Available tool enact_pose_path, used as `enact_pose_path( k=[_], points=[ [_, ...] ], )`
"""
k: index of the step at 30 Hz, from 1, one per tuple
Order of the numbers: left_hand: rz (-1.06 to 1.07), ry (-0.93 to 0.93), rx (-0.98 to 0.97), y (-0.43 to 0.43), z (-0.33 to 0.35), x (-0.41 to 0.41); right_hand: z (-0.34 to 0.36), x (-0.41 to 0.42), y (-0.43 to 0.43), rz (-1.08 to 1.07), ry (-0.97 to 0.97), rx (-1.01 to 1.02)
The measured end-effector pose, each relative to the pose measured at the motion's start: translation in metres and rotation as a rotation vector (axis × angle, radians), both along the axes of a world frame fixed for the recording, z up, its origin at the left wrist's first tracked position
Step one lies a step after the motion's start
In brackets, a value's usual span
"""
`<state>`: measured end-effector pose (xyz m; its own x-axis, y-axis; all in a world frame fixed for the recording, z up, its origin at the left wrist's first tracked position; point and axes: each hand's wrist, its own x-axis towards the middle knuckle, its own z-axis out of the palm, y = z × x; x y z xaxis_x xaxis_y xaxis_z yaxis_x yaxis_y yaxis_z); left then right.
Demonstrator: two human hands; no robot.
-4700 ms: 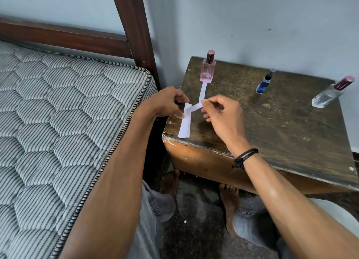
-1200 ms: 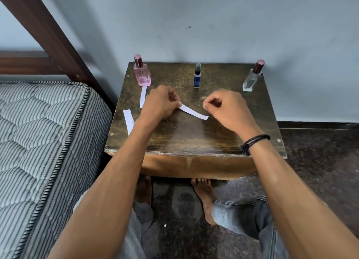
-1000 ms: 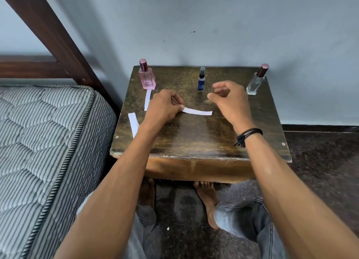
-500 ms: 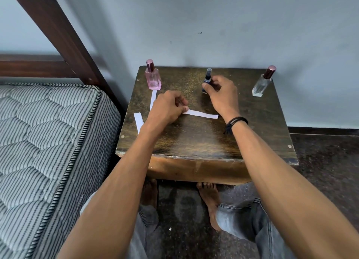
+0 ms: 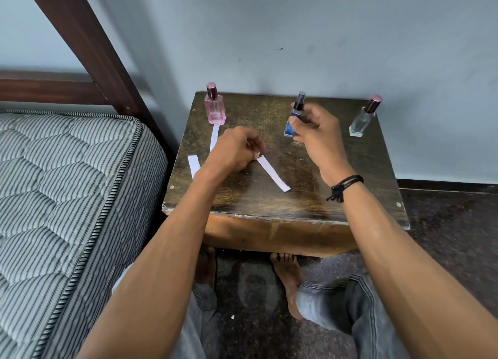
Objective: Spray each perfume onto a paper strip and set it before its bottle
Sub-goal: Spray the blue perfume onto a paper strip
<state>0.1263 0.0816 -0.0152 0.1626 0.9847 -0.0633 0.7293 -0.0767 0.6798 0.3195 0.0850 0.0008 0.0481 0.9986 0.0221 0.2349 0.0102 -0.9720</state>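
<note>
L hand (image 5: 232, 154) low, fingers in pinch; R hand (image 5: 319, 136) higher, fingers in grip.

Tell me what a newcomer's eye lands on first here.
The right hand gripping the small blue bottle at the back middle of the dark wooden table, and the left hand pinching one end of a white paper strip that slants toward the front. Next, the pink bottle at the back left with a second strip laid before it, and the clear bottle at the back right with none.
</note>
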Motion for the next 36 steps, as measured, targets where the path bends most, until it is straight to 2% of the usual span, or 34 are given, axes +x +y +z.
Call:
enact_pose_path(
  k=[4, 14, 17, 21, 24, 36],
  points=[
    [-0.014, -0.038, -0.012, 0.002, -0.001, -0.003, -0.002, 0.004, -0.016, 0.000, 0.143, -0.076],
    [0.054, -0.079, -0.045, 0.004, 0.005, -0.009, -0.003, -0.003, -0.020, 0.057, 0.182, -0.130],
    [0.151, -0.228, -0.005, 0.001, 0.013, -0.008, -0.002, -0.003, -0.020, 0.105, 0.180, -0.149],
    [0.163, -0.581, -0.003, -0.004, 0.022, -0.001, 0.000, -0.002, -0.020, 0.164, 0.158, -0.178],
    [0.118, -0.674, -0.007, -0.006, 0.023, 0.006, 0.000, -0.004, -0.020, 0.205, 0.112, -0.186],
    [0.084, -0.691, 0.000, -0.004, 0.019, 0.006, 0.000, -0.005, -0.024, 0.234, -0.018, -0.166]
  ],
)
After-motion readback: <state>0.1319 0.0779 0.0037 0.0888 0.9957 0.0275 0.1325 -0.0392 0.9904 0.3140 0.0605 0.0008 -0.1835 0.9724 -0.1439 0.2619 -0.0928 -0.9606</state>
